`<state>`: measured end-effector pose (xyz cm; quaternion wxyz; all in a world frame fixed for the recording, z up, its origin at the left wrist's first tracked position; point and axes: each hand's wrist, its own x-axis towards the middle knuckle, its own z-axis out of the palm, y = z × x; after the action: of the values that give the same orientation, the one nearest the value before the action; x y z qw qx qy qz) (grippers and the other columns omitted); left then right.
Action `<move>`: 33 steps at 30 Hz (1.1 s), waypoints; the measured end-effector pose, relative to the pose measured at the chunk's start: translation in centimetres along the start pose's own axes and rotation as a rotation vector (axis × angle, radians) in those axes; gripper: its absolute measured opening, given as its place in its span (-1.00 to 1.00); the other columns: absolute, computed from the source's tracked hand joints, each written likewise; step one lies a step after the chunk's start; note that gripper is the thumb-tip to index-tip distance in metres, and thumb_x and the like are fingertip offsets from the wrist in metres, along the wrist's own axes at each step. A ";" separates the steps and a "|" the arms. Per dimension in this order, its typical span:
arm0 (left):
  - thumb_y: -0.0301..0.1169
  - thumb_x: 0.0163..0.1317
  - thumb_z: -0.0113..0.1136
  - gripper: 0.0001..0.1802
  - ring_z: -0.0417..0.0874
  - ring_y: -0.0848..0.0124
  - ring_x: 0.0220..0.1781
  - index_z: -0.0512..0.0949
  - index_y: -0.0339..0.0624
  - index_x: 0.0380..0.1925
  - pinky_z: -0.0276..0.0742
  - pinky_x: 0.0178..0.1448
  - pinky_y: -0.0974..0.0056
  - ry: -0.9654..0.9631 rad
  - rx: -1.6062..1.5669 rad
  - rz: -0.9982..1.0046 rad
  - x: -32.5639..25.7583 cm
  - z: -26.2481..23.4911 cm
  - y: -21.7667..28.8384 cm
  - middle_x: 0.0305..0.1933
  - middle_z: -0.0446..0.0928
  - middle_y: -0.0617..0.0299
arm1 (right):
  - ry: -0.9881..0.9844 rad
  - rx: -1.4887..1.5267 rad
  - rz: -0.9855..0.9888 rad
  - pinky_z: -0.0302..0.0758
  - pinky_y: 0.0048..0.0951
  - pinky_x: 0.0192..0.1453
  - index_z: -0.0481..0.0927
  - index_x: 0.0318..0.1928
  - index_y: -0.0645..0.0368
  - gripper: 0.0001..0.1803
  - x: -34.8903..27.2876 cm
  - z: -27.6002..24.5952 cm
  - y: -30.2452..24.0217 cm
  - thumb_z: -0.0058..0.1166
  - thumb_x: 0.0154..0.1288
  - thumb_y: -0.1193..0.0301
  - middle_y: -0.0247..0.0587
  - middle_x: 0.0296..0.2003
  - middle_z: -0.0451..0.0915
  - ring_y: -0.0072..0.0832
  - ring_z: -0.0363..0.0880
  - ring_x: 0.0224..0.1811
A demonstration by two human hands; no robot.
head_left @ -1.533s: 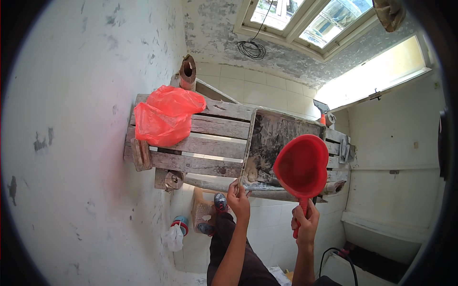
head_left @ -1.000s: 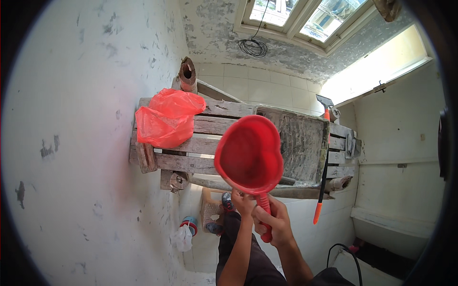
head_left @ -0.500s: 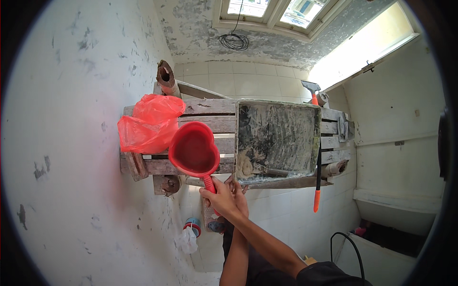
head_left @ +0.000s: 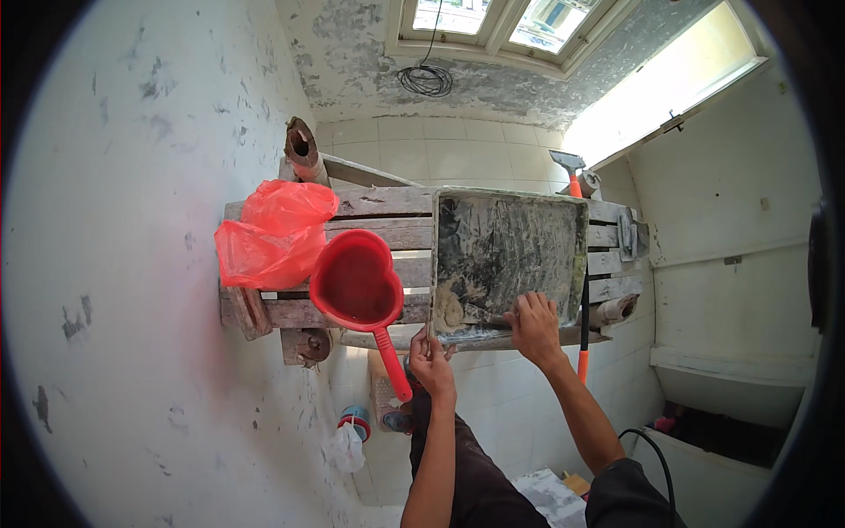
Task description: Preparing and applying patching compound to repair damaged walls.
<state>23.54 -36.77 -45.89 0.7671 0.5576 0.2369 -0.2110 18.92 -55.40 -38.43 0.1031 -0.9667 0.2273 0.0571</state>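
Note:
A rectangular, mortar-smeared tray [head_left: 510,238] sits on the slatted bench. My left hand [head_left: 433,368] is closed on its near left corner, fingers pinching the rim. Inside the tray, by its near edge, my right hand [head_left: 535,327] has its fingers curled down over the dark handle of a scraper, mostly hidden under it. A lump of beige paste [head_left: 449,308] lies in the tray's near left corner, with whitish water along the near side. Left of the tray, a red heart-shaped dipper [head_left: 356,277] rests on the bench, its handle jutting past the front edge near my left hand.
A crumpled red plastic bag [head_left: 277,233] covers the left part of the wooden bench [head_left: 387,233]. A long-handled orange and black scraper [head_left: 584,299] lies right of the tray, beyond it a grey cloth-like piece [head_left: 629,235]. A small bucket [head_left: 356,418] with a white bag stands on the floor.
My right hand has let go of the red dipper's handle and moved right, into the tray onto the dark-handled scraper. My left hand stays at the tray's corner.

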 end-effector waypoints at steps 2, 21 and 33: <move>-0.58 0.49 0.02 -0.75 0.65 0.42 0.08 0.49 -0.26 0.12 0.83 -0.05 0.18 -0.008 -0.021 0.006 -0.1 0.2 0.5 0.16 0.58 0.12 | -0.059 -0.001 -0.020 0.30 -0.13 0.07 0.56 -0.13 0.18 -0.67 0.4 -0.7 0.1 0.29 0.25 0.22 -0.10 -0.16 0.52 -0.16 0.45 0.01; -0.55 0.51 0.01 -0.73 0.66 0.42 0.10 0.47 -0.28 0.15 0.81 -0.03 0.20 -0.012 0.017 0.032 0.2 -0.1 -0.1 0.16 0.59 0.10 | -0.076 0.028 0.002 0.49 0.03 -0.22 0.45 -0.09 0.11 -0.75 1.9 -7.1 0.0 0.20 0.30 0.38 -0.06 -0.37 0.66 0.02 0.67 -0.26; -0.57 0.50 0.01 -0.72 0.67 0.42 0.06 0.47 -0.29 0.16 0.83 -0.07 0.22 -0.006 0.028 0.024 0.3 0.2 0.1 0.14 0.60 0.10 | -0.055 0.242 -0.116 0.49 -0.01 -0.24 0.45 -0.14 0.08 -0.77 1.4 -3.7 -2.8 0.21 0.24 0.40 -0.09 -0.39 0.64 0.02 0.66 -0.28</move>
<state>23.90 -36.94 -45.96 0.7624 0.5705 0.2249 -0.2069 21.65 -54.41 -34.58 0.2284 -0.9567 0.1732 0.0498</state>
